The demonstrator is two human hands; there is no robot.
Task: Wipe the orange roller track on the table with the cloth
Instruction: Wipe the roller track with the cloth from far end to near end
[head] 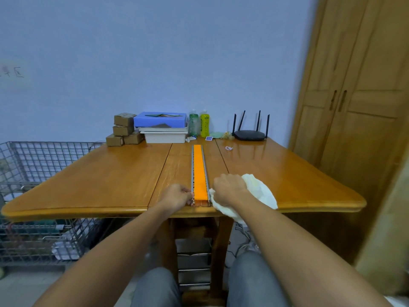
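Note:
A long orange roller track [199, 171] in grey metal rails lies down the middle of the wooden table [110, 173], running from the front edge toward the back. My left hand [177, 196] pinches the left rail at the track's near end. Just right of that near end, my right hand [230, 189] is closed on a crumpled white cloth [261, 191]. The cloth rests on the table and hangs over its front edge, touching the track's right rail.
At the table's back stand cardboard boxes [124, 129], a blue box on white trays [162, 127], two bottles [199, 122] and a black router [249, 135]. A wire cage [39, 173] stands to the left, a wooden wardrobe [354, 96] to the right. My knees are under the table edge.

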